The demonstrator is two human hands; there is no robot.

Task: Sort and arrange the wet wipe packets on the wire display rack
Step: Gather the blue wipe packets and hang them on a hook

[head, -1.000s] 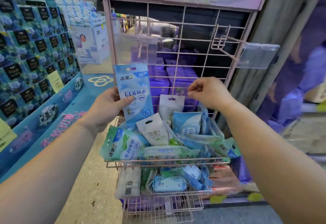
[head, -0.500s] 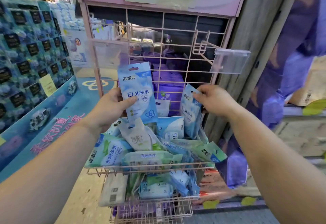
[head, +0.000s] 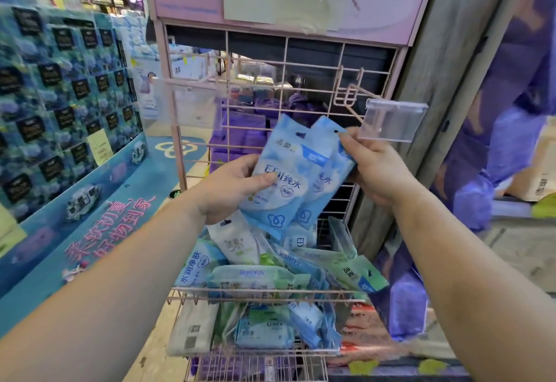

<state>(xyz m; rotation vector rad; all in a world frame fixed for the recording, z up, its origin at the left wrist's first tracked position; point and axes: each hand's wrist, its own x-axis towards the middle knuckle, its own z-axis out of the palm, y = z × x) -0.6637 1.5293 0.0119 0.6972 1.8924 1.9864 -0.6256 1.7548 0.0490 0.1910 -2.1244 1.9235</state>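
Note:
A pink wire display rack (head: 304,101) stands in front of me. My left hand (head: 231,186) grips a light-blue wet wipe packet (head: 279,183) by its left edge. Right behind it sits a second blue packet (head: 326,171), pinched at its top corner by my right hand (head: 376,168). The two packets overlap, held in front of the grid above the upper wire basket (head: 261,293). That basket is heaped with several blue, green and white packets (head: 246,276). More packets (head: 264,332) lie in the lower basket.
Two pink hooks stick out of the grid, each ending in a clear price-tag holder, one at left (head: 183,95) and one at right (head: 394,119) just above my right hand. Stacked blue boxes (head: 60,86) fill the left. A wooden post (head: 436,110) flanks the rack's right side.
My right hand pulled a second blue packet out of the basket and brought it up behind the packet in my left hand. Both hands rose toward the right hook.

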